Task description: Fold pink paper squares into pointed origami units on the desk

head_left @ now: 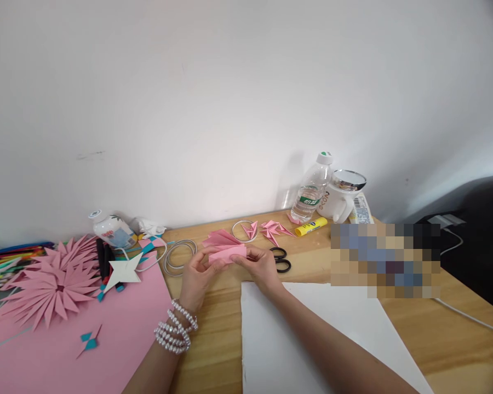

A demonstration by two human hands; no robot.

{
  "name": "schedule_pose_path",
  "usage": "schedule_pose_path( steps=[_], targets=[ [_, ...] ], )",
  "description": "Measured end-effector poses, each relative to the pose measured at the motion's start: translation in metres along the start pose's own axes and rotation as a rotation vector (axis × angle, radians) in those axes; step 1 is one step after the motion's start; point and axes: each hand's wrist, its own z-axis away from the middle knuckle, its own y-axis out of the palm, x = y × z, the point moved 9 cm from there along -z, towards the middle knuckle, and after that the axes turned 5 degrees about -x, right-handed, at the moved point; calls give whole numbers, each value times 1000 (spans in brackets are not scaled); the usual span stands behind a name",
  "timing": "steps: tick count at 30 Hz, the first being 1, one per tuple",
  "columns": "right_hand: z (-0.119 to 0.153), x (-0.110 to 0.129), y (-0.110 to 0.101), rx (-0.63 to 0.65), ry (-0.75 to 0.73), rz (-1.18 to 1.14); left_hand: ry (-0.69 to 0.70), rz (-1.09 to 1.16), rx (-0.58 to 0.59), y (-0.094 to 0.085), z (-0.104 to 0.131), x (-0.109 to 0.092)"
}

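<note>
Fingers (216, 265) hold folded pink paper (227, 254), apparently near black-handled scissors (281, 260).

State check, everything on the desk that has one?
Pink paper: folded, in both hands (left, right)
Water bottle: capped, water inside
Mug: lid on
White bottle: capped
Glue stick: lying down, cap unclear
Scissors: blades hidden, can't tell
Cable: coiled
White sheet: flat

Place: a craft corner, maybe at home
Surface: wooden desk (219, 339) against a plain wall (238, 109)
Craft supplies: folded pink paper stars (61, 287), scissors (282, 259), yellow glue stick (311, 226)
Drinks: water bottle (311, 191), lidded mug (340, 200)
</note>
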Motion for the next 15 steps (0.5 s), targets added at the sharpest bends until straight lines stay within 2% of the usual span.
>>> schedule_pose_path(
  steps=[4, 7, 15],
  targets=[
    [1, 2, 5, 48, -21, 1, -73, -97, 37, 1, 1, 12],
    [2, 3, 9, 87, -15, -29, -123, -84, 24, 0, 1, 19],
    [1, -4, 8, 71, 33, -41, -127, -75, -46, -3, 3, 14]
  ],
)
